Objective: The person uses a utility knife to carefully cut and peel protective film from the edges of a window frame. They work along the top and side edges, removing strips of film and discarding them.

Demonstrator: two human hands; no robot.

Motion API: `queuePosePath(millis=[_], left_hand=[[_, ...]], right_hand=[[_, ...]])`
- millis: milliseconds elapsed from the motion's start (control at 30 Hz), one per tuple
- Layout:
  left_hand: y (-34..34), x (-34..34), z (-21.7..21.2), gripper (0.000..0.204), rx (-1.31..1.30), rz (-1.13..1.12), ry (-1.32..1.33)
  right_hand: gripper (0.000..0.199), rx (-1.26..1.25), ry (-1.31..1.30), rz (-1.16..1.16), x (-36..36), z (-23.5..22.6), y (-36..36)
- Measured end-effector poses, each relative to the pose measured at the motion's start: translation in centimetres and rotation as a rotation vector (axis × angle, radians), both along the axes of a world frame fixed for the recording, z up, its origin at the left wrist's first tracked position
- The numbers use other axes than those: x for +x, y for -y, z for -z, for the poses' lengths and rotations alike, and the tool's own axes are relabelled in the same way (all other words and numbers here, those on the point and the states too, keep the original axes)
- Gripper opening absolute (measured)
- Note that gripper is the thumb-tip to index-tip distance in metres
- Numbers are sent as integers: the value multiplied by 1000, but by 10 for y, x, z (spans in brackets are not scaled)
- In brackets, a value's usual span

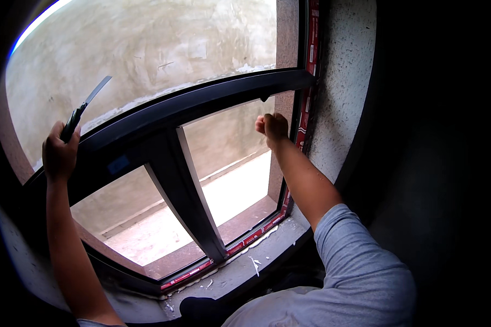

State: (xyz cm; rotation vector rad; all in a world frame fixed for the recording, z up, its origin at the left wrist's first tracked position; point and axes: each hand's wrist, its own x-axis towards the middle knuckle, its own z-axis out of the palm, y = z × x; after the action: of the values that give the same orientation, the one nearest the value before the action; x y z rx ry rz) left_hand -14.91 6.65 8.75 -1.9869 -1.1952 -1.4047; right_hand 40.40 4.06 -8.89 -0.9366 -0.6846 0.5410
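My left hand is raised at the left and grips a utility knife by its dark handle, the long thin blade pointing up and to the right in front of the glass. My right hand is a closed fist at the right side of the dark window frame, just under the horizontal bar and beside the red protective tape on the frame's right edge. Whether the fingers pinch the tape I cannot tell.
A dark mullion splits the lower window into two panes. Red tape also runs along the bottom edge. White scraps lie on the grey sill. A rough plastered reveal stands at the right.
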Motion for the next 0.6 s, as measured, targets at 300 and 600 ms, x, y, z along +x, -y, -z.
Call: queuePosePath(millis=[300, 600], left_hand=[[8, -8, 2, 35, -30, -15, -1], [-1, 3, 4, 35, 11, 30, 16]], right_hand=[[20, 221, -70, -235, -40, 7, 29], [12, 320, -18, -280, -15, -33, 19]])
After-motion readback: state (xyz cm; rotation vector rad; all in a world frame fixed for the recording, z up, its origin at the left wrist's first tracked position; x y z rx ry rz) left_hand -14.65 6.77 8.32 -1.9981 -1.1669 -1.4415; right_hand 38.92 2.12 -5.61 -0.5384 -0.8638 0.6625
